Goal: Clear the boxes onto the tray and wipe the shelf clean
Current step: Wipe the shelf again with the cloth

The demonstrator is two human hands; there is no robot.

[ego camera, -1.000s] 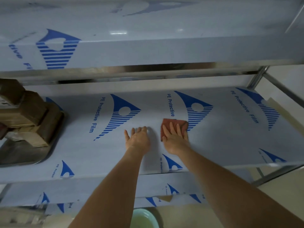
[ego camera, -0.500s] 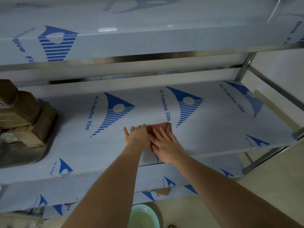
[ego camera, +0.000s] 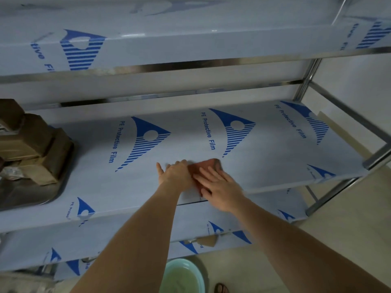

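Right hand (ego camera: 220, 187) lies flat, fingers straight, pressing the reddish-brown cloth (ego camera: 208, 166) onto the film-covered shelf (ego camera: 275, 157) near its front edge. Left hand (ego camera: 174, 173) rests flat just beside it, fingers extended. Cardboard boxes (ego camera: 31, 140) sit stacked on the metal tray (ego camera: 27, 195), far left.

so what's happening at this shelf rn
A person is wiping the middle shelf. The right hand presses flat on a reddish cloth, and the left hand lies flat on the shelf right beside it. The brown boxes already sit on the metal tray at the left end.
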